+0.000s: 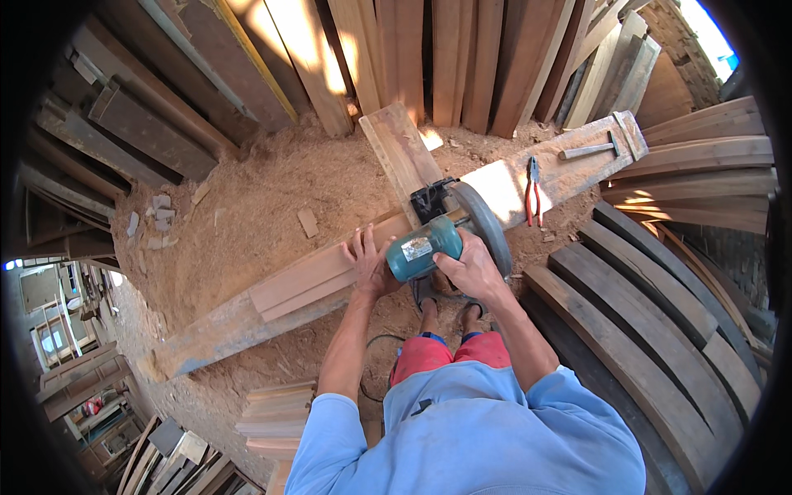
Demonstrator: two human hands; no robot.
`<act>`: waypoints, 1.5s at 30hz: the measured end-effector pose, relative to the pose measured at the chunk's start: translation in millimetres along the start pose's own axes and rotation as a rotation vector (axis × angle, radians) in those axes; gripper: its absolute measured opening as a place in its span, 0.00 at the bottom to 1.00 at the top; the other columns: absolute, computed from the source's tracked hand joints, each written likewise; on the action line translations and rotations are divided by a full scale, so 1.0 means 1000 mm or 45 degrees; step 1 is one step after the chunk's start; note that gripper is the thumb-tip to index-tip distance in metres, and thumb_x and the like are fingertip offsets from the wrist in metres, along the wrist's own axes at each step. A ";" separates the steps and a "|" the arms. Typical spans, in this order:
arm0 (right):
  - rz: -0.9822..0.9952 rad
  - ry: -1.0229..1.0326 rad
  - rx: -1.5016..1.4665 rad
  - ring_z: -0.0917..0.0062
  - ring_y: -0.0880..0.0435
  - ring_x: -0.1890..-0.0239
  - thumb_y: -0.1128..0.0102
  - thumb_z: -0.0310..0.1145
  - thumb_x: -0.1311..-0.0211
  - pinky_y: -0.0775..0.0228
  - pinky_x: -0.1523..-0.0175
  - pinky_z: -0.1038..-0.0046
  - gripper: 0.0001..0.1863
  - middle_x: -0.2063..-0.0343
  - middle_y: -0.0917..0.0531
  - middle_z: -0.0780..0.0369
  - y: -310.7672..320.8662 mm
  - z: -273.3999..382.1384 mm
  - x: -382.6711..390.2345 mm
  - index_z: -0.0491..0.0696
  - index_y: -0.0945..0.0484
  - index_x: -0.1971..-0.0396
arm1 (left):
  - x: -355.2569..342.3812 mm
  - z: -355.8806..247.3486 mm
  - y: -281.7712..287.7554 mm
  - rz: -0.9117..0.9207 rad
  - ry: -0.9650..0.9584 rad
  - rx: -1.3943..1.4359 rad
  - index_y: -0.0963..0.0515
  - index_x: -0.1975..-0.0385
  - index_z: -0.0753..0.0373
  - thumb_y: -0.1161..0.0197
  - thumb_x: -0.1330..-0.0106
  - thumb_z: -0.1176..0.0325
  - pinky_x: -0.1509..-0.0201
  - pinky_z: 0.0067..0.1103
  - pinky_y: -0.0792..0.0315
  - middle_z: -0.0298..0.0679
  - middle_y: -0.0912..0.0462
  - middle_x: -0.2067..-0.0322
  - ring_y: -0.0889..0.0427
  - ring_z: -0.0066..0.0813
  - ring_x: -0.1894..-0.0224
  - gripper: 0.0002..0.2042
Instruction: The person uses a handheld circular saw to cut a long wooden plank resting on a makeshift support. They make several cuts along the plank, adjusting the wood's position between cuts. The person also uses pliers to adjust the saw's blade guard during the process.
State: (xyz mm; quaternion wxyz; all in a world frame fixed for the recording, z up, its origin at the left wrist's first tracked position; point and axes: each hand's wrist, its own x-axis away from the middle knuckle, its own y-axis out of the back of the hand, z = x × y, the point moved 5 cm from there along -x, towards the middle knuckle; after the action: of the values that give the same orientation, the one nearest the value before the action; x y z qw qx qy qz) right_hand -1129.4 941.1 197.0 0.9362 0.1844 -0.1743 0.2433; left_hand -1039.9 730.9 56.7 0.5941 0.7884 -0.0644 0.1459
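Note:
A green power saw (417,254) with a dark guard sits over a long plank across the middle. My right hand (466,268) grips its handle. My left hand (369,260) rests with spread fingers on pale reddish boards (305,286), which lie along a worn beam (190,346). A short crosswise board (394,148) extends away beyond the saw. To the saw's right, red-handled pliers (533,198) and a hammer (586,151) lie on the beam. The blade and cut line are hidden from this view.
Upright boards (404,58) line the back and left. Curved planks (627,330) are stacked at the right, more (685,165) above them. A small board stack (272,417) is at lower left. Sawdust and offcuts (161,219) cover the ground, and a cable (367,392) lies near my feet.

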 end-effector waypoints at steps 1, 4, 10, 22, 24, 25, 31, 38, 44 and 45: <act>-0.012 0.015 -0.007 0.53 0.14 0.54 0.34 0.34 0.40 0.26 0.46 0.57 0.19 0.61 0.15 0.46 0.000 0.001 -0.002 0.38 0.21 0.54 | -0.001 -0.001 0.001 0.016 0.014 -0.015 0.29 0.29 0.40 0.17 0.61 0.44 0.25 0.68 0.65 0.53 0.47 0.24 0.56 0.64 0.20 0.51; -0.005 0.016 0.008 0.53 0.14 0.53 0.34 0.35 0.41 0.26 0.46 0.57 0.19 0.61 0.15 0.46 0.000 0.002 -0.009 0.37 0.21 0.55 | -0.001 -0.004 0.006 0.010 0.015 -0.009 0.28 0.29 0.41 0.18 0.61 0.42 0.24 0.68 0.64 0.52 0.46 0.24 0.55 0.63 0.21 0.50; 0.010 0.030 -0.014 0.52 0.14 0.53 0.34 0.35 0.40 0.25 0.45 0.56 0.19 0.60 0.15 0.45 -0.001 0.004 -0.020 0.37 0.21 0.55 | 0.000 -0.007 0.012 -0.051 0.002 0.055 0.26 0.32 0.45 0.19 0.60 0.41 0.24 0.67 0.62 0.51 0.46 0.25 0.53 0.62 0.22 0.48; -0.064 -0.039 0.077 0.43 0.15 0.52 0.36 0.35 0.39 0.24 0.46 0.52 0.20 0.60 0.15 0.40 0.015 0.019 0.015 0.36 0.23 0.52 | 0.000 -0.002 0.001 -0.057 -0.010 0.004 0.25 0.34 0.45 0.19 0.60 0.39 0.24 0.67 0.66 0.54 0.46 0.24 0.54 0.64 0.21 0.46; -0.073 -0.048 0.064 0.47 0.13 0.55 0.35 0.35 0.39 0.23 0.47 0.54 0.21 0.61 0.15 0.43 0.029 0.019 0.037 0.37 0.23 0.50 | -0.001 0.001 -0.002 -0.018 -0.025 -0.026 0.24 0.35 0.42 0.19 0.60 0.39 0.25 0.69 0.67 0.54 0.46 0.24 0.55 0.64 0.21 0.45; -0.056 -0.080 0.019 0.50 0.13 0.55 0.35 0.35 0.39 0.23 0.46 0.55 0.21 0.61 0.15 0.44 0.038 0.016 0.049 0.37 0.23 0.50 | -0.001 0.000 -0.002 -0.064 -0.039 0.010 0.24 0.35 0.42 0.18 0.61 0.39 0.25 0.69 0.67 0.55 0.46 0.24 0.56 0.65 0.20 0.45; -0.101 -0.222 -0.014 0.63 0.15 0.62 0.34 0.33 0.41 0.23 0.51 0.62 0.20 0.66 0.16 0.51 0.075 -0.007 0.104 0.38 0.21 0.52 | 0.002 -0.001 -0.002 -0.131 -0.069 0.072 0.28 0.36 0.40 0.14 0.65 0.42 0.26 0.70 0.66 0.55 0.47 0.24 0.54 0.64 0.21 0.49; -0.266 -0.278 -0.153 0.70 0.17 0.62 0.36 0.31 0.40 0.24 0.51 0.63 0.17 0.68 0.17 0.55 0.087 -0.036 0.118 0.37 0.22 0.54 | 0.002 0.002 -0.006 -0.153 -0.106 0.079 0.31 0.35 0.39 0.14 0.66 0.43 0.26 0.70 0.66 0.55 0.47 0.25 0.54 0.64 0.22 0.50; -0.259 -0.269 -0.060 0.70 0.17 0.62 0.35 0.32 0.41 0.24 0.51 0.64 0.18 0.67 0.16 0.54 0.085 -0.050 0.107 0.37 0.21 0.53 | 0.002 0.004 -0.010 -0.115 -0.087 0.073 0.33 0.33 0.38 0.13 0.66 0.44 0.25 0.68 0.69 0.57 0.49 0.23 0.57 0.64 0.20 0.53; -0.254 -0.258 -0.104 0.70 0.17 0.62 0.35 0.32 0.41 0.24 0.51 0.64 0.18 0.67 0.16 0.54 0.084 -0.050 0.106 0.37 0.21 0.53 | 0.002 0.004 -0.009 -0.139 -0.101 0.075 0.32 0.33 0.38 0.13 0.67 0.44 0.25 0.69 0.68 0.57 0.48 0.24 0.55 0.64 0.21 0.53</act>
State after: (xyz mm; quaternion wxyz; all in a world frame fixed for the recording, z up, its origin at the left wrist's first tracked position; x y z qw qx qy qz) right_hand -1074.0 1072.6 219.2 0.9400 0.1863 -0.2585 0.1221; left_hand -1034.7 730.2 48.0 0.5747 0.8130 -0.0405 0.0836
